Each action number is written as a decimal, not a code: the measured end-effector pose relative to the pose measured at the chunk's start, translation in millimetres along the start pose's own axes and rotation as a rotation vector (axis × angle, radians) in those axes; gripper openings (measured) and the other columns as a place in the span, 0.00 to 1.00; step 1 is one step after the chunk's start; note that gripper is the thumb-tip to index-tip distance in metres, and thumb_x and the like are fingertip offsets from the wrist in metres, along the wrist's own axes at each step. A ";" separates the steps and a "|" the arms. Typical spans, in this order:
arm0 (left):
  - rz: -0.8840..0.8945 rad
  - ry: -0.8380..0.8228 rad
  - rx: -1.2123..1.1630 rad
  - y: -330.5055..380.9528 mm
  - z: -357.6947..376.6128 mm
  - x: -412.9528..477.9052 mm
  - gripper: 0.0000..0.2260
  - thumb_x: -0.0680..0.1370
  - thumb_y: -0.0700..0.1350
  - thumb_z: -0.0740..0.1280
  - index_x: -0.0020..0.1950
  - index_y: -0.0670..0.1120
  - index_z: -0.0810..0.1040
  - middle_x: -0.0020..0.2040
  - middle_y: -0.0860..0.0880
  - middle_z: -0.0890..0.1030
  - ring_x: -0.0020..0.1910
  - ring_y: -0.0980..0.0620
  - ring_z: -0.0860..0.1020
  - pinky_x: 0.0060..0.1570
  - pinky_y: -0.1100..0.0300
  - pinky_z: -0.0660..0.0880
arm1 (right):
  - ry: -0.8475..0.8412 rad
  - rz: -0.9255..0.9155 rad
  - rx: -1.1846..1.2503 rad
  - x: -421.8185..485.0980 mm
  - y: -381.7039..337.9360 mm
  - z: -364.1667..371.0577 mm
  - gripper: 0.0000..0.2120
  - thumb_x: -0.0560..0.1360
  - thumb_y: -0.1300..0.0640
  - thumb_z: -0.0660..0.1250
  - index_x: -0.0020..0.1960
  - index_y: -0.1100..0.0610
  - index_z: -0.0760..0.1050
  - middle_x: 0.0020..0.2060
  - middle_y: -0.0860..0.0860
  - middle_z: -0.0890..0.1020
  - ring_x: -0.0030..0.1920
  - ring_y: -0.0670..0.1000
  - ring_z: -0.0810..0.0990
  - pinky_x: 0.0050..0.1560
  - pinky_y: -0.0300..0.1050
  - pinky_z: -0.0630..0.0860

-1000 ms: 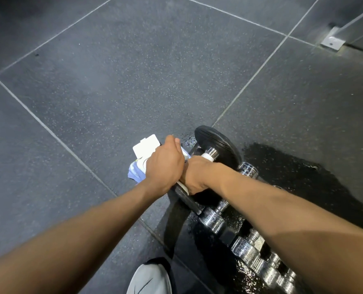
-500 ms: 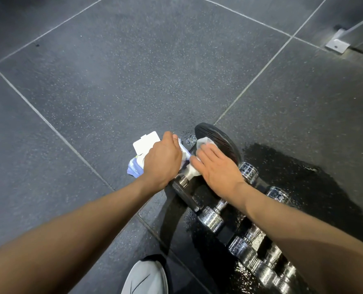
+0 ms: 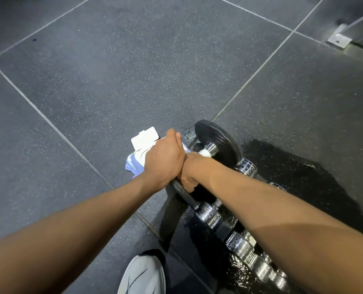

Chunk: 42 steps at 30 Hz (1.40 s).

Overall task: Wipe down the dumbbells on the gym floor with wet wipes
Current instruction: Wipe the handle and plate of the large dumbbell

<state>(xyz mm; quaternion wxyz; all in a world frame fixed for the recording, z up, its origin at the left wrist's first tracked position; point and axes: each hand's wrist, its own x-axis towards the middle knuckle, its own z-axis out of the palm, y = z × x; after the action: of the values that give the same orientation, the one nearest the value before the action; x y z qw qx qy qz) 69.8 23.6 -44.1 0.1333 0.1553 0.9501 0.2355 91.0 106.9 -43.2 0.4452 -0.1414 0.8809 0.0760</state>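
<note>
A black-plated dumbbell (image 3: 217, 139) with a chrome handle lies on the dark gym floor at centre. My right hand (image 3: 190, 171) is wrapped around its handle with a white wet wipe (image 3: 204, 153) under the fingers; the wipe's end sticks out beside the far plate. My left hand (image 3: 165, 159) grips the top of the near plate (image 3: 183, 193), touching my right wrist. Behind and partly under my left hand sits the wet wipes pack (image 3: 145, 137), white lid up, its blue-white wrapper showing at the left.
Several chrome dumbbells (image 3: 210, 215) lie in a row to the lower right on a wet, dark patch of floor (image 3: 293, 177). A white shoe (image 3: 143, 274) is at the bottom centre. A metal bracket (image 3: 338, 39) is fixed at the far right.
My right hand left the inner face of the far plate, where it pressed the wipe flat, and closed around the handle. My left hand stayed on the near plate.
</note>
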 end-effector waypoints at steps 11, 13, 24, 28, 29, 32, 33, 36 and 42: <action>-0.032 -0.003 -0.053 -4.6 -2.2 2.4 0.14 0.88 0.52 0.50 0.50 0.46 0.66 0.46 0.39 0.80 0.45 0.35 0.77 0.45 0.47 0.70 | 0.538 -0.082 0.002 2.1 8.1 32.4 0.07 0.70 0.59 0.74 0.47 0.57 0.80 0.40 0.54 0.84 0.41 0.58 0.84 0.44 0.48 0.68; -0.024 -0.002 -0.049 -2.8 -2.7 0.6 0.14 0.88 0.52 0.50 0.50 0.46 0.67 0.45 0.40 0.80 0.44 0.36 0.76 0.45 0.46 0.71 | 0.719 -0.033 -0.048 8.9 16.2 51.2 0.12 0.59 0.64 0.79 0.39 0.57 0.80 0.28 0.52 0.79 0.30 0.56 0.79 0.37 0.48 0.70; -0.040 -0.017 -0.046 -4.2 -4.5 2.5 0.14 0.88 0.52 0.49 0.50 0.46 0.67 0.47 0.40 0.81 0.43 0.39 0.75 0.45 0.47 0.71 | 0.629 0.072 -0.124 7.9 33.6 47.4 0.03 0.77 0.54 0.68 0.49 0.50 0.79 0.39 0.50 0.83 0.44 0.55 0.81 0.50 0.50 0.67; -0.040 -0.017 -0.038 -1.8 -3.4 2.9 0.13 0.88 0.52 0.50 0.51 0.46 0.66 0.49 0.37 0.82 0.48 0.35 0.78 0.46 0.46 0.71 | 0.243 0.022 -0.013 10.3 19.3 13.3 0.15 0.75 0.49 0.69 0.60 0.52 0.77 0.56 0.52 0.82 0.58 0.57 0.81 0.51 0.46 0.71; -0.033 -0.016 -0.032 -0.9 -2.8 2.3 0.13 0.88 0.51 0.50 0.51 0.45 0.66 0.49 0.37 0.82 0.47 0.35 0.78 0.46 0.46 0.70 | 0.196 -0.012 -0.023 11.2 12.1 10.8 0.15 0.73 0.49 0.71 0.57 0.53 0.76 0.56 0.53 0.82 0.57 0.57 0.81 0.49 0.45 0.72; -0.040 -0.008 -0.047 -3.1 -3.2 2.8 0.14 0.88 0.52 0.50 0.51 0.45 0.67 0.49 0.37 0.82 0.47 0.35 0.78 0.46 0.46 0.71 | 0.228 -0.093 -0.030 14.8 5.0 17.7 0.11 0.74 0.51 0.69 0.54 0.54 0.76 0.54 0.54 0.82 0.54 0.58 0.81 0.46 0.45 0.70; -0.046 -0.006 -0.061 -4.3 -3.5 3.8 0.14 0.88 0.52 0.50 0.51 0.45 0.67 0.50 0.37 0.82 0.48 0.34 0.78 0.48 0.45 0.73 | 0.364 -0.130 -0.015 12.1 5.7 24.2 0.12 0.73 0.53 0.71 0.53 0.57 0.77 0.50 0.55 0.83 0.50 0.59 0.82 0.45 0.46 0.70; -0.040 -0.008 -0.072 -4.7 -3.7 3.8 0.14 0.88 0.52 0.49 0.50 0.45 0.67 0.48 0.38 0.81 0.47 0.34 0.78 0.49 0.43 0.74 | 0.860 -0.199 -0.007 10.6 1.9 55.3 0.16 0.55 0.62 0.81 0.39 0.58 0.79 0.30 0.54 0.80 0.31 0.57 0.80 0.37 0.46 0.72; -0.053 -0.014 -0.080 -4.2 -4.4 3.0 0.14 0.88 0.52 0.49 0.49 0.47 0.67 0.45 0.42 0.79 0.45 0.37 0.75 0.47 0.46 0.72 | 0.990 0.045 -0.091 5.9 26.9 93.3 0.20 0.72 0.63 0.70 0.63 0.55 0.74 0.47 0.53 0.77 0.53 0.57 0.75 0.67 0.53 0.64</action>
<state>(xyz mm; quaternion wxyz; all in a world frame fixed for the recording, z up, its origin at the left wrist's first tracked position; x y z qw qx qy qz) 64.6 19.3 -43.0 0.1521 0.1263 0.9427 0.2688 150.3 155.6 -103.0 -0.0351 -0.1606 0.9852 0.0479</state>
